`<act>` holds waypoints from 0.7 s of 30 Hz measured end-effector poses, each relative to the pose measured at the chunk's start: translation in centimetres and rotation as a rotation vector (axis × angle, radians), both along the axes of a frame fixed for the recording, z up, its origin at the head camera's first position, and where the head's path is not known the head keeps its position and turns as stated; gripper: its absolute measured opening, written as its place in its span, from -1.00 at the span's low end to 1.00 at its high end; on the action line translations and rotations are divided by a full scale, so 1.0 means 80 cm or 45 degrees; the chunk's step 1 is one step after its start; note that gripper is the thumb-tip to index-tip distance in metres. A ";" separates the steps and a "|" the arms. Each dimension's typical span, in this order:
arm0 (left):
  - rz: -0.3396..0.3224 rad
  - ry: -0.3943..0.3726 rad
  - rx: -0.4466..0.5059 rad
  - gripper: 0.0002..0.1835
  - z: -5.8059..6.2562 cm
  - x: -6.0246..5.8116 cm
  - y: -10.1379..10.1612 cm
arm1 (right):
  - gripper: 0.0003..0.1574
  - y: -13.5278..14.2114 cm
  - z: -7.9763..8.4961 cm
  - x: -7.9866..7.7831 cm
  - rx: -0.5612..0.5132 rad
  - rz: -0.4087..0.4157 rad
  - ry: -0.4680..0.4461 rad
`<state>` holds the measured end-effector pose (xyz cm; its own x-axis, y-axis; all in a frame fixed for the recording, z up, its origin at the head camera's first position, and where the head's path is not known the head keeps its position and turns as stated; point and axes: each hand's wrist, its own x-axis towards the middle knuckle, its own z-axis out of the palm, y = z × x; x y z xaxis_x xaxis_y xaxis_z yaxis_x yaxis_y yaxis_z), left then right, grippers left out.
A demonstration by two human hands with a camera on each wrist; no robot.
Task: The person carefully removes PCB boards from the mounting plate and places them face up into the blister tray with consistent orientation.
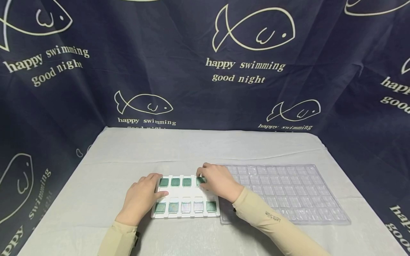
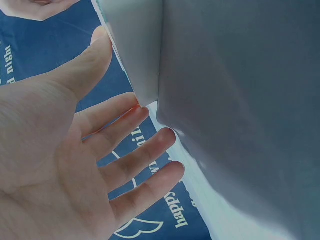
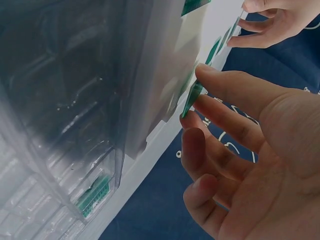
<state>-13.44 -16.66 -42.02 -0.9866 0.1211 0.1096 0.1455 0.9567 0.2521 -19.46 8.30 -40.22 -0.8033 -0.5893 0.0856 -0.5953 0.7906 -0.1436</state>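
A white slotted tray (image 1: pixel 185 192) lies on the table, with small green circuit boards (image 1: pixel 175 182) in two rows along its far and near sides. My left hand (image 1: pixel 142 197) rests at the tray's left end, thumb on top and fingers extended by the far left corner. At the far right slot, my right hand (image 1: pixel 221 182) pinches a circuit board (image 3: pixel 193 95) between thumb and fingers; the board looks tilted in the right wrist view. In the left wrist view, the tray's side (image 2: pixel 135 50) meets the thumb and fingertips.
Right of the white tray lies a clear plastic compartment tray (image 1: pixel 320 222), partly under my right forearm. One green board (image 3: pixel 94 195) sits in its corner compartment. A dark blue curtain (image 1: pixel 192 81) with fish prints hangs around the white-covered table (image 1: pixel 128 145).
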 end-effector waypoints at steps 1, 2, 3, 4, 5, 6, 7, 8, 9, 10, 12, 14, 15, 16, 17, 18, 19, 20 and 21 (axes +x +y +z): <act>0.002 0.001 0.000 -0.34 0.000 0.000 0.000 | -0.64 0.001 0.000 0.000 -0.001 0.000 -0.001; 0.004 0.001 0.000 -0.34 0.000 0.000 0.000 | -0.64 0.002 0.000 0.000 -0.005 0.000 -0.002; 0.006 0.001 0.000 -0.34 0.000 0.000 0.000 | -0.64 0.002 0.000 0.000 -0.006 -0.005 -0.004; 0.006 0.002 0.001 -0.34 0.000 0.000 0.000 | -0.64 0.003 0.000 0.000 -0.007 -0.009 -0.008; 0.008 0.000 0.001 -0.34 0.000 0.000 0.000 | -0.64 0.004 0.000 0.001 -0.007 -0.017 -0.012; 0.007 -0.001 0.001 -0.34 0.000 0.000 0.000 | -0.65 0.005 0.000 0.001 -0.010 -0.022 -0.014; 0.006 -0.004 0.001 -0.34 0.000 0.000 0.000 | -0.65 0.006 0.000 0.001 -0.009 -0.028 -0.017; 0.004 -0.006 0.002 -0.34 -0.001 -0.001 0.000 | -0.65 0.007 0.000 0.001 -0.009 -0.035 -0.020; 0.005 -0.011 0.004 -0.34 -0.001 -0.001 0.000 | -0.65 0.008 0.000 0.001 -0.011 -0.040 -0.023; 0.003 -0.013 0.004 -0.34 -0.001 -0.001 0.000 | -0.66 0.009 0.000 0.001 -0.017 -0.044 -0.027; 0.002 -0.017 0.005 -0.34 -0.001 -0.001 0.000 | -0.66 0.011 0.000 0.001 -0.029 -0.049 -0.036; 0.002 -0.017 0.004 -0.34 -0.001 -0.001 0.000 | -0.65 0.013 0.001 0.001 -0.043 -0.055 -0.045; 0.002 -0.016 0.003 -0.34 -0.001 -0.001 0.000 | -0.65 0.014 0.000 0.001 -0.052 -0.057 -0.049; 0.000 -0.014 0.002 -0.34 -0.001 -0.001 0.000 | -0.65 0.015 0.001 0.001 -0.056 -0.060 -0.051; 0.000 -0.013 0.001 -0.34 -0.001 -0.001 0.000 | -0.65 0.016 0.001 0.001 -0.060 -0.063 -0.055; -0.002 -0.012 0.000 -0.34 -0.001 -0.001 0.000 | -0.65 0.017 0.001 0.001 -0.067 -0.065 -0.059; -0.002 -0.011 -0.001 -0.34 -0.001 -0.001 0.000 | -0.65 0.018 0.001 0.001 -0.073 -0.066 -0.062; 0.000 -0.011 0.000 -0.34 -0.001 -0.001 0.000 | -0.65 0.019 0.001 0.001 -0.079 -0.069 -0.067; 0.002 -0.012 0.003 -0.34 -0.001 -0.001 0.000 | -0.65 0.020 0.001 0.001 -0.084 -0.071 -0.071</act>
